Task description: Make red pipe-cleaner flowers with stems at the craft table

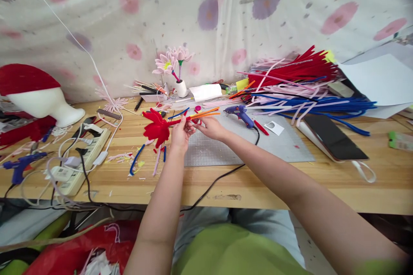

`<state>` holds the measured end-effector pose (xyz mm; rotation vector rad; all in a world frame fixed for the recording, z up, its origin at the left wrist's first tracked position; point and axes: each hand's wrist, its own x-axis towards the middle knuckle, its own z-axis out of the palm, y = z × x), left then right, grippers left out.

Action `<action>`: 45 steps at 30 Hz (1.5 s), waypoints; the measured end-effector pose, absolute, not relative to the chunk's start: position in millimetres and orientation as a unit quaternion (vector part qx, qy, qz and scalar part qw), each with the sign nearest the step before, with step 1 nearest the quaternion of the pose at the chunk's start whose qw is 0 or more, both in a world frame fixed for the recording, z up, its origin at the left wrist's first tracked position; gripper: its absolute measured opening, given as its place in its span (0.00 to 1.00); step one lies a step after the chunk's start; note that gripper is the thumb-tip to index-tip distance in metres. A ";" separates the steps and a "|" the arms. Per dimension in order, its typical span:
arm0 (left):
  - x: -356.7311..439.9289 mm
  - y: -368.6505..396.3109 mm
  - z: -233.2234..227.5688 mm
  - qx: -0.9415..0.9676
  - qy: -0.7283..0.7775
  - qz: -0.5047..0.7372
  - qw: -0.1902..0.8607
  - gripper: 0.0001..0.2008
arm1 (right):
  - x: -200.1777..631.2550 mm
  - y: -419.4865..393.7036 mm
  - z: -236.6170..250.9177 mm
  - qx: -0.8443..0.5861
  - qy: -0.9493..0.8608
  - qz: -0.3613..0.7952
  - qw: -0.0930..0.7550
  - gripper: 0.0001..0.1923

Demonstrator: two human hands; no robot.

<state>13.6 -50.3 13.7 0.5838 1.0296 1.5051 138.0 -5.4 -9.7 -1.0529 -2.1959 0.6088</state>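
A red pipe-cleaner flower (157, 126) lies sideways in the air, its petals pointing left and its orange stems (206, 114) running off to the right. My left hand (181, 133) is closed around the stem just behind the red petals. Close beside it, my right hand (208, 128) has its fingers pinched at the stem. Both hands hover over the left part of a grey cutting mat (222, 150). A blue glue gun (240, 114) rests on the mat to the right of my hands.
Bundles of red (300, 68) and blue pipe cleaners (338, 105) lie at the back right, near a phone on a stand (332, 137). Left are a power strip (84, 163), another glue gun (21, 166) and a foam head (41, 103). A small vase (181, 89) holds pink flowers.
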 end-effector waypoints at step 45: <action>0.6 -33.9 -17.6 0.331 0.513 0.701 0.368 0.15 | 127.6 -28.9 17.1 -0.379 -0.841 0.324 0.213 0.14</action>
